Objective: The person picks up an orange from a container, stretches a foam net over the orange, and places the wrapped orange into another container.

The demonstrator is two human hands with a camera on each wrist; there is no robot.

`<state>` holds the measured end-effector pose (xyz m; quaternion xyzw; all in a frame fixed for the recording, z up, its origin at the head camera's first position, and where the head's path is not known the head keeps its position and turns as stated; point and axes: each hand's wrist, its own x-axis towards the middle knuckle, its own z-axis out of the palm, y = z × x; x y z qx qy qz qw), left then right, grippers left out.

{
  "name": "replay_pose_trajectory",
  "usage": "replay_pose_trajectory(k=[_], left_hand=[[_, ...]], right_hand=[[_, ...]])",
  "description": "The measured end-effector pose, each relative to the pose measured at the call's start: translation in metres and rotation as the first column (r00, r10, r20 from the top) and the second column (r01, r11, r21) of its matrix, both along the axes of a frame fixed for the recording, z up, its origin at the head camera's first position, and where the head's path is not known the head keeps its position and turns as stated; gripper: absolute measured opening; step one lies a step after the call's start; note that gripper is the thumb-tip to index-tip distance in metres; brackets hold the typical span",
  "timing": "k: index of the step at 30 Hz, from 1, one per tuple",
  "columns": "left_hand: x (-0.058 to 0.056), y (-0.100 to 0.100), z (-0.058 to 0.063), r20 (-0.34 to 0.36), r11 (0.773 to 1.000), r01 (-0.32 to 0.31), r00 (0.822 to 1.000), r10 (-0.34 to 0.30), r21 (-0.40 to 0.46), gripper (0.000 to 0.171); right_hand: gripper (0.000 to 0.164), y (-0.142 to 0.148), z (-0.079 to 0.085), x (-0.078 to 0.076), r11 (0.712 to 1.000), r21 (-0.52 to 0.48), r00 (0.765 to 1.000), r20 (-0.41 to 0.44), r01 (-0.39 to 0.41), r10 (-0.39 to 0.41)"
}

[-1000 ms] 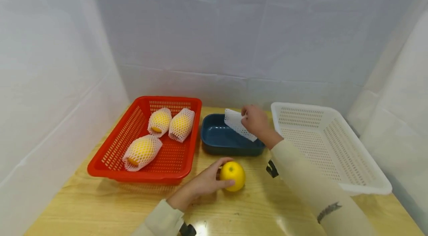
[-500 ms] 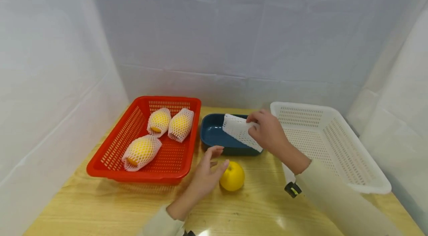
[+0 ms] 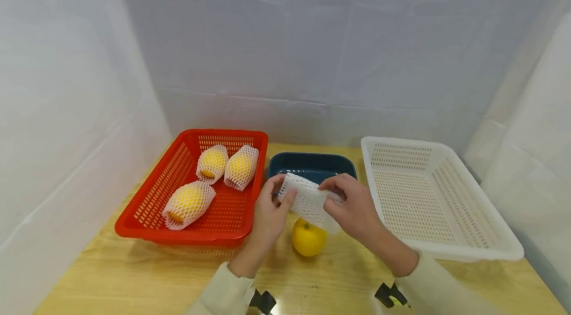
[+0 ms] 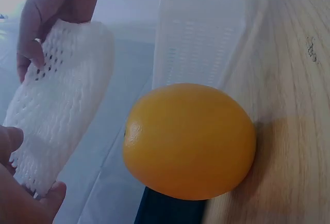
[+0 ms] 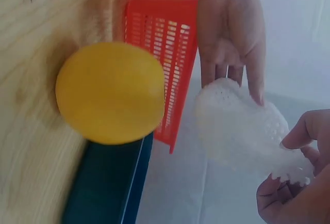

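A white foam fruit net point(image 3: 308, 201) hangs flat and slanted above the table, between both hands. My left hand point(image 3: 269, 213) holds its left end, thumb in front and fingers behind or inside the opening. At the other end, my right hand point(image 3: 354, 208) pinches the net between thumb and curled fingers. Just below it, a bare yellow-orange round fruit point(image 3: 309, 239) stands on the table, touched by neither hand; it shows large in the left wrist view point(image 4: 191, 141). Behind the net is a dark blue dish point(image 3: 312, 157), its front partly hidden.
On the left, a red basket point(image 3: 149, 232) holds 3 yellow fruits in foam nets, one of them a netted fruit point(image 3: 188, 202) near its front. A white basket point(image 3: 499, 220) stands on the right. White sheeting point(image 3: 285, 57) walls the wooden table point(image 3: 134, 275) at back and sides.
My left hand has let go of the fruit and risen to take the net's left end. My right hand has brought the net out of the blue dish, toward me.
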<state>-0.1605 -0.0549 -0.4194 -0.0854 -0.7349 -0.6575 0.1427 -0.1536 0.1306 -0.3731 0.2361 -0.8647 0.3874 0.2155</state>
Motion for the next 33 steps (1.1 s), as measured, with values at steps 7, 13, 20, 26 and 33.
replay_pose_trajectory(k=[7,13,20,26,33], left_hand=[[-0.001,0.001,-0.002,-0.003,0.995,-0.050,0.999,0.051,0.085,0.037],[-0.002,-0.002,-0.002,-0.001,0.996,-0.046,0.999,0.046,0.077,0.020],[-0.004,-0.004,-0.002,0.047,0.993,-0.016,0.999,0.010,0.115,0.017],[-0.003,-0.006,0.005,0.118,0.933,0.107,0.981,-0.155,0.342,0.012],[-0.001,-0.003,0.005,0.173,0.893,0.195,0.943,-0.285,0.406,0.009]], right_hand=[[0.020,-0.008,-0.003,0.009,0.999,-0.042,1.000,0.004,0.002,-0.002],[0.019,-0.010,-0.001,0.016,0.998,-0.065,0.995,0.090,-0.025,0.030],[0.015,-0.001,0.015,0.025,0.968,-0.230,0.966,0.206,-0.105,0.154],[0.029,0.006,0.024,0.019,0.866,-0.487,0.904,0.310,-0.115,0.294],[0.046,-0.005,0.001,0.006,0.844,-0.499,0.754,0.474,-0.195,0.454]])
